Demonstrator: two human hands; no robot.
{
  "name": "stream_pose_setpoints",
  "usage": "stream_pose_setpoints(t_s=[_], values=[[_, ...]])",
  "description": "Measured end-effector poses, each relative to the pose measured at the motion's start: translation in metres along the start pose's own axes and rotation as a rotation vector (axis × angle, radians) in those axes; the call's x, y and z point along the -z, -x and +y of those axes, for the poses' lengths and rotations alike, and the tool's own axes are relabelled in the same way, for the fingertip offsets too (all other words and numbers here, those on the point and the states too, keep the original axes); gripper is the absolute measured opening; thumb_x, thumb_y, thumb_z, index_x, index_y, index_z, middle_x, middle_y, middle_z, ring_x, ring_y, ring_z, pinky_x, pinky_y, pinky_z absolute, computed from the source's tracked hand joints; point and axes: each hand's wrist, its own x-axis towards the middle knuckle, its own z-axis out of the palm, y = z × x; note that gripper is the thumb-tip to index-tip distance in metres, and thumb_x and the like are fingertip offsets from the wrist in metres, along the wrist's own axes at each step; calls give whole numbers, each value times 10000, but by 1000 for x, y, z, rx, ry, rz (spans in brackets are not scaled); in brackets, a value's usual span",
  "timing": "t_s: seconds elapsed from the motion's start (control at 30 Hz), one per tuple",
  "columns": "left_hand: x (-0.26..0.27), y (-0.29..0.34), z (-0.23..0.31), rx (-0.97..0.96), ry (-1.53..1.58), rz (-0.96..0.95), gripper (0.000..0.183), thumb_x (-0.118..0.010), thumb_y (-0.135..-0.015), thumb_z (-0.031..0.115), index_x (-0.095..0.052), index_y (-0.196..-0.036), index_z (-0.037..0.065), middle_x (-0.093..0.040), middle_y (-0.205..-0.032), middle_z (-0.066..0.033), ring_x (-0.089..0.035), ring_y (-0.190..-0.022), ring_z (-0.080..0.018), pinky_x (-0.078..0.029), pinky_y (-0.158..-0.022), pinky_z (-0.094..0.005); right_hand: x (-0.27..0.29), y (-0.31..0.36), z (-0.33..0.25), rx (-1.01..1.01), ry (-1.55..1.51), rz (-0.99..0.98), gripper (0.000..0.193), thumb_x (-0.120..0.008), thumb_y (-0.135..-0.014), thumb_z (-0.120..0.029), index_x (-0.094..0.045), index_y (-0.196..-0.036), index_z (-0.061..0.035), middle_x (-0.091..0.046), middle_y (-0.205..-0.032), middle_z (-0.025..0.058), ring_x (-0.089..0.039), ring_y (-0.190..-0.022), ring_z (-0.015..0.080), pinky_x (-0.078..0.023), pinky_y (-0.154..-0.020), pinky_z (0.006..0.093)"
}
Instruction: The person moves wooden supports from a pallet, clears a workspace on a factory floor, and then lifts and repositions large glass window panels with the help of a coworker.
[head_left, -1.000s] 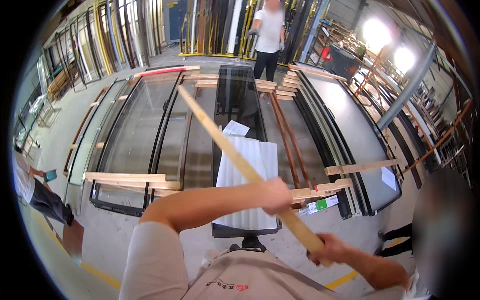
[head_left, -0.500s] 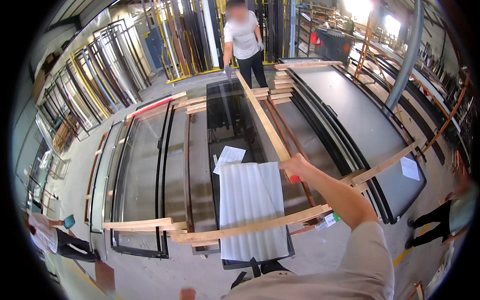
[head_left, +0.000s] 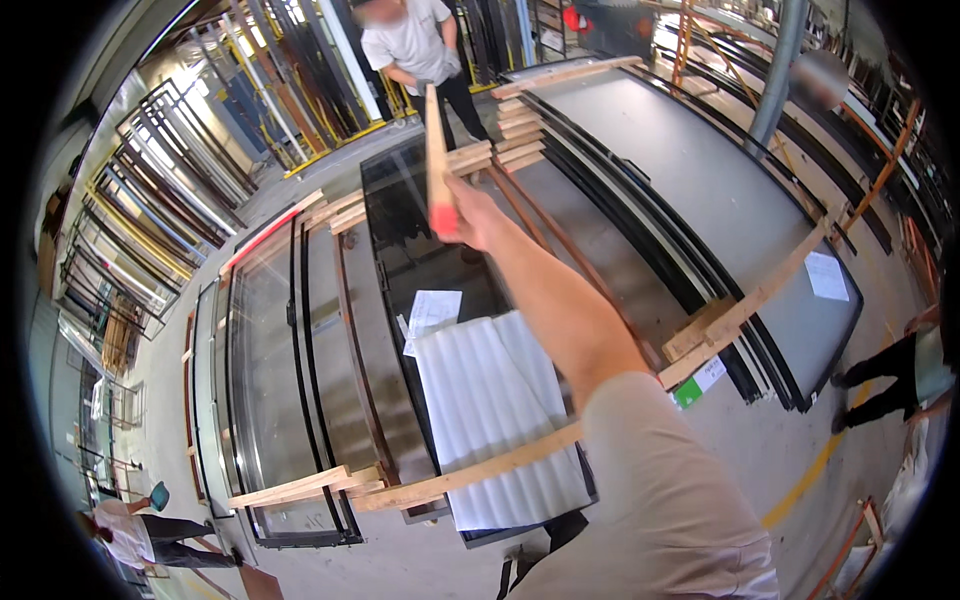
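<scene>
My right hand is closed around the near, red-painted end of a long wooden batten, raised over the middle of the framed panels. The batten points away toward a co-worker at the far side, whose gloved hand is by its far end; whether it grips the wood I cannot tell. Below lies a dark glazed frame with a white paper sheet on it. Ribbed white foam wrap covers its near end. Another wooden batten crosses over the foam. My left hand is out of view.
Framed glass panels lie flat at left, and a large frosted panel at right. Short wood blocks are stacked between frames. A grey post rises at right. Other people stand at lower left and right.
My right hand has moved forward and left with the batten, whose near end is farther from me. The co-worker now bends closer to its far end. The view has turned and shifted.
</scene>
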Motion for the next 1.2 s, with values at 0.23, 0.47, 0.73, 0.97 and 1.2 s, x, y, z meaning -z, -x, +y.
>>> stream_pose_setpoints(t_s=[0.23, 0.47, 0.73, 0.97, 1.2], values=[[-9, -17, -28, -76, 79, -104, 548, -624, -801, 447, -598, -1223, 98, -581, -1229, -181, -524, -1154, -330, -274, -1002, -671, 64, 39, 123, 457, 1214, -125, 465, -527, -869, -396, -607, -920, 60, -616, -929, 278, -595, -921, 415, -456, -795, 494], [-66, -45, -35, -68, -57, -323, 350, -580, -792, 328, -594, -1044, 86, -558, -1003, -139, -507, -919, -263, -296, -793, -528, 453, 448, 409, -591, 1586, -185, 323, -547, -825, -308, -674, -929, -30, -652, -911, 206, -624, -848, 334, -483, -768, 453], [-107, -79, -44, -35, 21, -363, 146, -529, -781, 191, -588, -841, 72, -532, -744, -91, -487, -649, -188, -322, -554, -364, 584, 918, 240, -1166, 1438, 556, 177, -575, -762, -157, -682, -826, -31, -667, -773, 145, -652, -673, 274, -523, -586, 394], [-212, -60, 109, -197, 284, -309, 107, -520, -773, 71, -610, -747, 18, -542, -590, -49, -482, -474, -115, -363, -404, -219, 694, 887, 238, -973, 1840, 243, 254, -587, -781, -206, -668, -974, -61, -679, -937, 189, -659, -884, 353, -519, -798, 436], [-357, 45, 132, -244, -282, -508, 151, -559, -818, 96, -647, -834, -26, -637, -719, -89, -588, -630, -132, -478, -546, -228, 725, 645, 81, 44, -82, 937, 540, -538, -833, -25, -416, -1357, -73, -600, -752, 102, -545, -556, 166, -463, -455, 301]])
